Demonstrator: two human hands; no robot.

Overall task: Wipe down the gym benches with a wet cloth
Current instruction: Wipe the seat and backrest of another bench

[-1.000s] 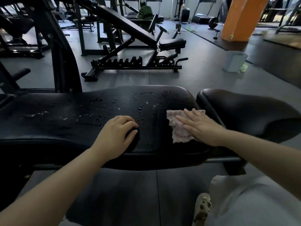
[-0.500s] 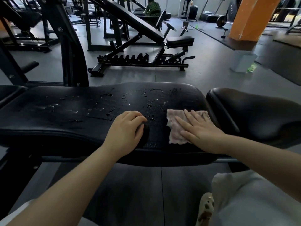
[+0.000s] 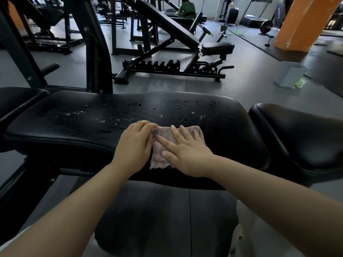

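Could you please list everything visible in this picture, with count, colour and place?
padded vinyl bench pad: one, black, across the foreground, dotted with water droplets
pink terry wiping cloth: one, pale pink, flat on the pad's near edge
padded seat cushion: one, black, right of the pad
adjustable incline bench: one, black, on the floor behind
plastic bucket: one, pale blue-grey, on the floor at right
square pillar: one, orange, upper right
barbell: one, dark, far right background
left hand: one, fingers curled at the cloth's left edge
right hand: one, flat on the cloth
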